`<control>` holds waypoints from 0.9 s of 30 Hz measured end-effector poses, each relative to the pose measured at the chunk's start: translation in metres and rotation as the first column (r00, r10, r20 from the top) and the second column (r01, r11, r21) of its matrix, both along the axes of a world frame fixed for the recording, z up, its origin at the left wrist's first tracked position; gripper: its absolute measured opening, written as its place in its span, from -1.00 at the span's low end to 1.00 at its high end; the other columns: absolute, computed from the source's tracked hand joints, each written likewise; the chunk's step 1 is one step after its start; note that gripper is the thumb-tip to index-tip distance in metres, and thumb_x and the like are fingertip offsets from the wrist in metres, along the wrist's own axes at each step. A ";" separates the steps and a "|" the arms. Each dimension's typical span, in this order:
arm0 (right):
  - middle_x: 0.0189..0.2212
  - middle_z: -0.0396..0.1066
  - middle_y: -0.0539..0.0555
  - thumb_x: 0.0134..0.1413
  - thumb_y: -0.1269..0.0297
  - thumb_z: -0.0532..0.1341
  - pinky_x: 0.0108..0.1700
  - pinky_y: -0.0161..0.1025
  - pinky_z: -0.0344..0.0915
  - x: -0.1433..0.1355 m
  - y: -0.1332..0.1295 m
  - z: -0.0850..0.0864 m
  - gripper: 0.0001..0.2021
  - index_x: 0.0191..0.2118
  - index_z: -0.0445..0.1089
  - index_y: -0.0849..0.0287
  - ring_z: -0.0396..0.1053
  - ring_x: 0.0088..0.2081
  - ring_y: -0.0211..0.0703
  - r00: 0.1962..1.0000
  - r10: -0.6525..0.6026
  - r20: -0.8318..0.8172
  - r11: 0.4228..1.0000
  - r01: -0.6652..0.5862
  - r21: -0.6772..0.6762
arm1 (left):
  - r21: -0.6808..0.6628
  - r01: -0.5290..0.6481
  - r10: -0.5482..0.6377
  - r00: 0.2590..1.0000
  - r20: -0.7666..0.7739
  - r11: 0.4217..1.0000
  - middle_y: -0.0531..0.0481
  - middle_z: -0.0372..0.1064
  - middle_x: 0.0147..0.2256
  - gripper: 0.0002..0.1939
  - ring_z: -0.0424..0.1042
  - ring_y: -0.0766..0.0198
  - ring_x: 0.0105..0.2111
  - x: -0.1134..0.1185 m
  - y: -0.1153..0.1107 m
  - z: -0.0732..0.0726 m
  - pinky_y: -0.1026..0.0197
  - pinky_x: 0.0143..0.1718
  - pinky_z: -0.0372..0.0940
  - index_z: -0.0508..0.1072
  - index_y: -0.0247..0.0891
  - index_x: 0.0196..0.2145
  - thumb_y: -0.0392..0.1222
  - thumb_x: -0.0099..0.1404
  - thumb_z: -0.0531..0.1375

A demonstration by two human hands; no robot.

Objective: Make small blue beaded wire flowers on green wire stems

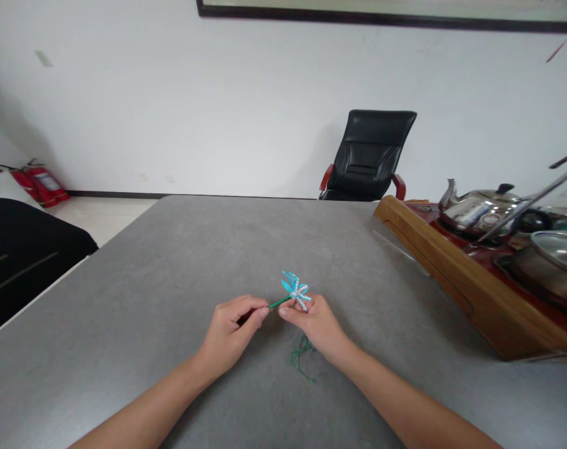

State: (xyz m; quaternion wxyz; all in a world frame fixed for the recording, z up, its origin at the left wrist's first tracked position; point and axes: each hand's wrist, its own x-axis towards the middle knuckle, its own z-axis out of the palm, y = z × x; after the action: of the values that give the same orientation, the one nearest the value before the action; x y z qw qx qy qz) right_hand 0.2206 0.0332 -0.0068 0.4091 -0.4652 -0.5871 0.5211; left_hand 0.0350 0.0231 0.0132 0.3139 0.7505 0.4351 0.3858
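Observation:
A small beaded flower [294,289] with blue and clear, silvery petals is held just above the grey table, tilted to the right. Its thin green stem [280,302] runs down to the left. My left hand [234,330] pinches the stem's lower end between thumb and forefinger. At the flower head, my right hand [318,324] is closed, thumb below the stem and fingers partly hidden behind the petals. A loose tangle of green thread [302,362] lies below my right hand; whether the thread passes between those fingers is hidden.
The grey table [181,262] spreads around my hands. To the right stands a wooden tea tray [452,287] with a steel kettle [482,209] and a glass-lidded pot [549,265]. A black chair [372,153] stands behind the table, another black seat [26,255] at left.

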 end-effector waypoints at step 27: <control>-0.66 0.03 -0.12 -0.19 0.11 0.25 -0.46 -0.31 -0.05 -0.002 0.001 -0.003 -0.72 -0.62 0.22 0.17 -0.03 -0.56 -0.32 0.997 -0.070 -0.026 0.997 0.069 -0.044 | 0.025 0.029 -0.030 0.999 0.034 0.999 0.07 0.29 -0.53 -0.80 0.25 0.37 -0.51 -0.001 -0.002 -0.004 0.34 -0.44 0.11 0.47 -0.28 -0.41 -0.20 0.32 0.11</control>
State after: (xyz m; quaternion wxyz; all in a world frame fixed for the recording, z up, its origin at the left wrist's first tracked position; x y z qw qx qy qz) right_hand 0.2188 0.0342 -0.0096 0.4249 -0.4869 -0.5533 0.5256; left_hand 0.0337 0.0210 0.0089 0.3176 0.7539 0.4138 0.3994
